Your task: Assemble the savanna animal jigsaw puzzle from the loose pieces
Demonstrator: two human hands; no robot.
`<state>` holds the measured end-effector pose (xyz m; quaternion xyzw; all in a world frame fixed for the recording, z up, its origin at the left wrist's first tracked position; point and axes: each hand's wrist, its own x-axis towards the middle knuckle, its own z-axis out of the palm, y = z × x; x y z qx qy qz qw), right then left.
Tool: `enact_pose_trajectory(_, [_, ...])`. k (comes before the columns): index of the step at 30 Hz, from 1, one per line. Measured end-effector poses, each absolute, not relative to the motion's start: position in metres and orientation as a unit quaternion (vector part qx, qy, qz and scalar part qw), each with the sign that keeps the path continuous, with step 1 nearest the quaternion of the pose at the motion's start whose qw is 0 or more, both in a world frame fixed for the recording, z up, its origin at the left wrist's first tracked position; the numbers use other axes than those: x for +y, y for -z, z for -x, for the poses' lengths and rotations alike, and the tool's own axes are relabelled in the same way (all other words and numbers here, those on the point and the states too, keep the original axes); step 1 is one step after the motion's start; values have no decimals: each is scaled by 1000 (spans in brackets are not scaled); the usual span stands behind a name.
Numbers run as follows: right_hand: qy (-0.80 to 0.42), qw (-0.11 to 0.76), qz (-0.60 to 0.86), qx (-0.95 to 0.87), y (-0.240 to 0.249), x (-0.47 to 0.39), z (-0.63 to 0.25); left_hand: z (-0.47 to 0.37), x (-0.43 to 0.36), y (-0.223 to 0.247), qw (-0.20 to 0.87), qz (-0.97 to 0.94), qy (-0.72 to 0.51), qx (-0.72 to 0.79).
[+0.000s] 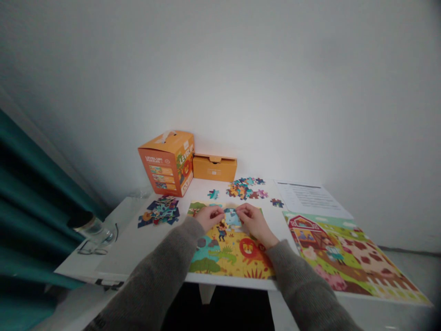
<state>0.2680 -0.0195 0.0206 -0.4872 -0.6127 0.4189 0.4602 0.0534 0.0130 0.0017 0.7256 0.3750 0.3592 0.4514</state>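
Observation:
A safari jigsaw picture (220, 257) with a lion, a crocodile and trees lies on the white table. At its upper middle is a light blue puzzle piece (232, 218), between my two hands. My left hand (211, 217) pinches at the left edge of this piece, fingers pressed together. On the right edge, my right hand (252, 221) holds it between thumb and fingers. Both hands rest low over the upper part of the picture and hide some of it.
Loose pieces lie in piles behind the picture (241, 188) and to its left (161, 210). Two orange boxes (165, 170) (214, 168) stand at the back. A farm picture (337, 257) and printed sheet (313, 198) lie right; glasses (93, 248) and a jar (98, 231) left.

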Motion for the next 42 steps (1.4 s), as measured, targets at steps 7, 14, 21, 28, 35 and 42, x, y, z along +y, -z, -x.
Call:
enact_pose_trajectory(7, [-447, 506, 440, -591, -31, -26, -266, -52, 15, -12, 559, -632, -391, 367])
enact_pose_trajectory(14, [-432, 411, 461, -658, -27, -24, -263, -52, 14, -15, 643, -584, -383, 314])
enact_pose_trajectory(21, [-426, 436, 490, -623, -28, -22, -262, -56, 10, -10, 689, -585, -314, 291])
enact_pose_trajectory(28, [-436, 426, 495, -619, -23, -23, -262, -53, 19, -9, 618, -595, -394, 328])
enact_pose_trajectory(35, [-208, 437, 502, -717, -37, -20, -275, -51, 20, -11, 582, -591, -418, 370])
enact_pose_trajectory(42, [-86, 307, 380, -868, -64, -24, -285, -52, 19, -11, 602, -579, -407, 370])
